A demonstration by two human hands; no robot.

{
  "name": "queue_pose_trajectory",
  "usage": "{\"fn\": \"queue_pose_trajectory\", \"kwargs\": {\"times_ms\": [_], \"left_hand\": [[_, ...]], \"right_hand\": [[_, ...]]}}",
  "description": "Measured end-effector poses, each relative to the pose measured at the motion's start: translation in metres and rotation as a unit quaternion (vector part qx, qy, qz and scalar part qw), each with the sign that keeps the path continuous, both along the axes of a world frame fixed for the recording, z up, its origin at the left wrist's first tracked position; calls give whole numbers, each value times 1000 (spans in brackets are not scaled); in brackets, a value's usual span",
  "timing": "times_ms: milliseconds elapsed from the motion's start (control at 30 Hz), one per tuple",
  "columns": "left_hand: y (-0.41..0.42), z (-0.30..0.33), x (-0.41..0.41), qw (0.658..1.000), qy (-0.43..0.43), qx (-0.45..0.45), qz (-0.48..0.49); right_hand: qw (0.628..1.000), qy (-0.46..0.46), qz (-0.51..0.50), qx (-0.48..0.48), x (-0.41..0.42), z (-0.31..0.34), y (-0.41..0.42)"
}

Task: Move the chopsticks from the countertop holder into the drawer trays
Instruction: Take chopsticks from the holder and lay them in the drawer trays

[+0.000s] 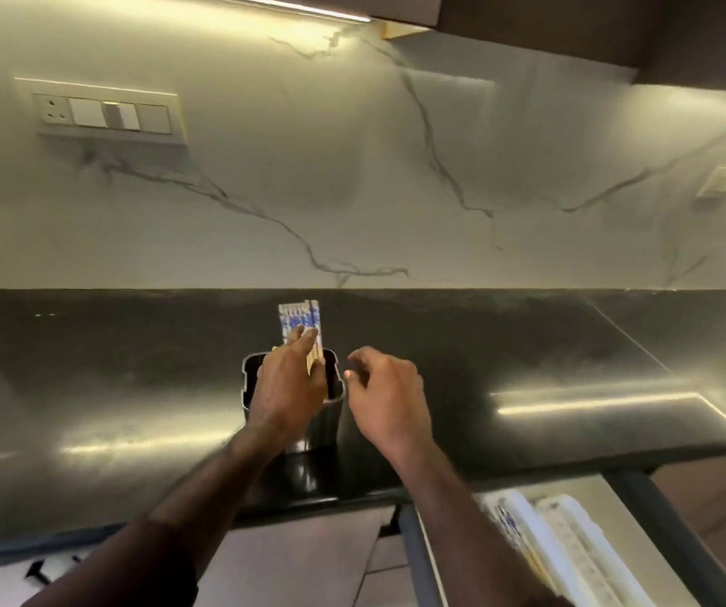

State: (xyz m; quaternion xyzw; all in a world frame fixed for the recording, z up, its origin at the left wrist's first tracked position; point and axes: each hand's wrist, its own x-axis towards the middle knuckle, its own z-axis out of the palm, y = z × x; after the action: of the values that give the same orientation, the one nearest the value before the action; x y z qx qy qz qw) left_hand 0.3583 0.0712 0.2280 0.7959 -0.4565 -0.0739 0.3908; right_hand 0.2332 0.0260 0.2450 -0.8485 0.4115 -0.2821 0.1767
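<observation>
A black holder point(334, 387) stands on the dark countertop point(133, 387), near its front edge. Several chopsticks point(301, 319) with blue-and-white tops stick up out of it in a tight bundle. My left hand point(287, 383) is over the holder's mouth, its fingers closed around the bundle's lower part. My right hand point(385, 389) hovers just right of the holder, fingers curled and apart, holding nothing. Below the counter at the lower right, the open drawer point(414, 549) holds white trays point(571, 545); a few blue-patterned chopsticks point(508, 525) lie in the left tray.
A marble backsplash rises behind the counter with a switch panel point(103, 111) at upper left and a small socket point(720, 181) at right. Dark upper cabinets point(615, 24) hang overhead. Tiled floor point(300, 558) shows below the counter edge.
</observation>
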Motion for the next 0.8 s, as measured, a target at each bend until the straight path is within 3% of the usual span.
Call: {"fn": "queue_pose_trajectory", "kwargs": {"times_ms": [200,300,800], "left_hand": [[-32,-13,84,999,36,-18,20],[-46,-24,107,994,105,-5,40],[-70,-48,131,972,215,-90,22]], "right_hand": [[993,25,42,107,88,-31,-29],[991,41,33,121,107,-47,-38],[988,82,-9,134,125,-78,-39]]}}
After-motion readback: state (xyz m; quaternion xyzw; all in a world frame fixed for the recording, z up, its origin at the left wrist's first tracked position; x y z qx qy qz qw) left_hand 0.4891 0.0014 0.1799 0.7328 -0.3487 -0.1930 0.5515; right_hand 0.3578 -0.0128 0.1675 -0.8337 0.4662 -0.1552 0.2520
